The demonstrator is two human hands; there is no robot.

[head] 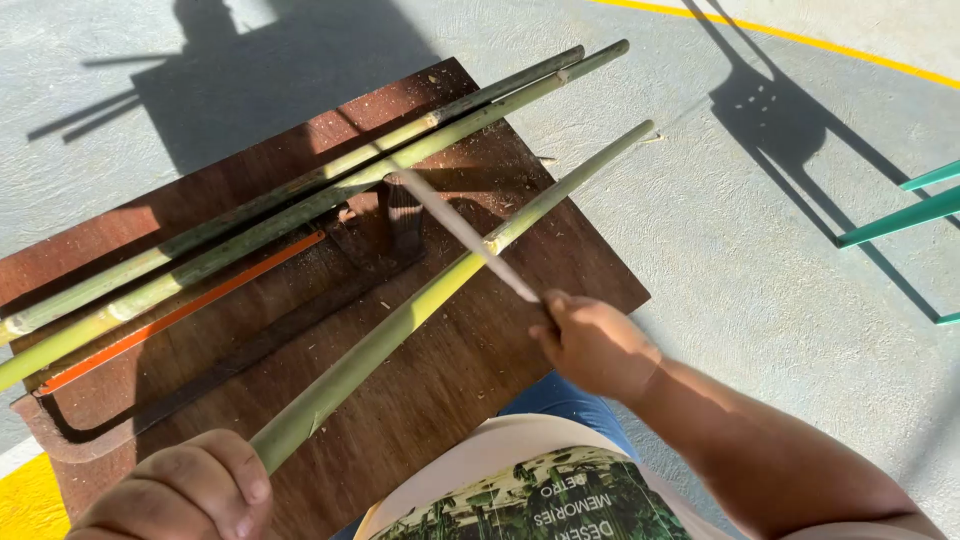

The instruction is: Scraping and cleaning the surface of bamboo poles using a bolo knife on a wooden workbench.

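The left hand (185, 490) is wrapped tight around a long green bamboo stick (440, 285) to keep it steady. The right hand (595, 345) grips a thin grey rod (460, 232) lying across it.

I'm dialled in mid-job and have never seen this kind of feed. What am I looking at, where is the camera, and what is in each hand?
There is no machine here: these are a person's two bare hands, filmed by one camera worn on their head and looking down.

The left hand grips the near end of a long green bamboo pole, which slants across a brown wooden board on a pale concrete floor. The right hand holds a thin grey rod, probably a file or blade, laid across that pole.

Also on the board: two more bamboo poles side by side, a hacksaw with an orange blade, and scattered shavings. A teal frame shows at the right edge.
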